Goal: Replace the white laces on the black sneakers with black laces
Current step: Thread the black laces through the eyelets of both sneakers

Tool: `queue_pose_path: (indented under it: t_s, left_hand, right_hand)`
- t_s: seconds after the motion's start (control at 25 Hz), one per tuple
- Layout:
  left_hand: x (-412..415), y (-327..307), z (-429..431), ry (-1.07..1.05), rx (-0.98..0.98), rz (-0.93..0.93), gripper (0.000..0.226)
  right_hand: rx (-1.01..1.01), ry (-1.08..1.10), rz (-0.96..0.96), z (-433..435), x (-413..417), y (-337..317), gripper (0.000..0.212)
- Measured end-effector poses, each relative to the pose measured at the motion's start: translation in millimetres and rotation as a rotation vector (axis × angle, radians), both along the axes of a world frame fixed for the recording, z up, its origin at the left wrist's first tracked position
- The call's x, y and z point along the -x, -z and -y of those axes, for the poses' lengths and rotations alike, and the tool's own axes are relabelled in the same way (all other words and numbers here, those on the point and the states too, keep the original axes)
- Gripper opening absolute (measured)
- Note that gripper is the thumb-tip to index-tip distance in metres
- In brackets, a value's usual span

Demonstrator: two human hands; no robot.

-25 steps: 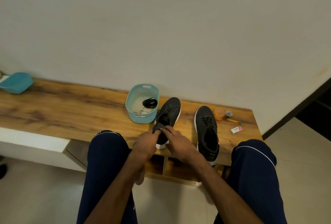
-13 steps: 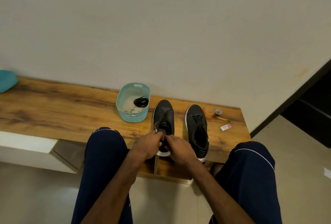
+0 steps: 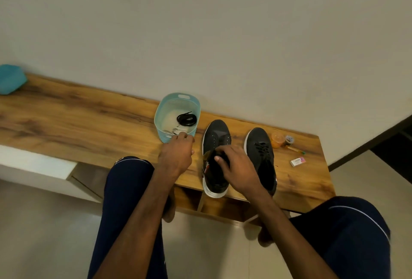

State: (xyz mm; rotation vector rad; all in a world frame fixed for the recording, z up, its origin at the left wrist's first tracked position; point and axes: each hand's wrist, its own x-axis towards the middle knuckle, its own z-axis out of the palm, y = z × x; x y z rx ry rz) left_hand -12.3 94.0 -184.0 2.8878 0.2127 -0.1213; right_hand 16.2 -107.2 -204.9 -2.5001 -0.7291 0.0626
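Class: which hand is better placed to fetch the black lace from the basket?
Left. The left hand is at the basket rim, near the black lace; the right hand grips the unlaced sneaker.

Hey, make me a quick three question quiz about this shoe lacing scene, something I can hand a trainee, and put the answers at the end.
1. True or false: the sneaker gripped by the right hand has laces threaded through its eyelets.
2. Where does the coiled black lace lie? A) in the teal basket; B) on the floor; C) on the bare bench top.
3. Fill the gap: the sneaker laced in black stands next to a small ____ jar.
Key: 1 false; 2 A; 3 orange.
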Motion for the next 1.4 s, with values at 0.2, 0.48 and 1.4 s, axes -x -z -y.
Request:
queue_pose_path:
  t_s: [0.2,0.48,1.4]
  left_hand:
    - [-24,-1,-27,-0.032,-0.046,0.021,0.046]
    - [-26,10,-40,-0.032,-0.063,-0.073,0.046]
    - [-30,31,-19,-0.039,0.047,-0.228,0.062]
  right_hand:
    - [0.112,-0.072,0.070,-72,-84,-7,0.033]
    - [0.555,-0.278,0.071,-188,-195,22,0.041]
    - [-0.526,0.508,-0.259,-36,-132,-3,0.030]
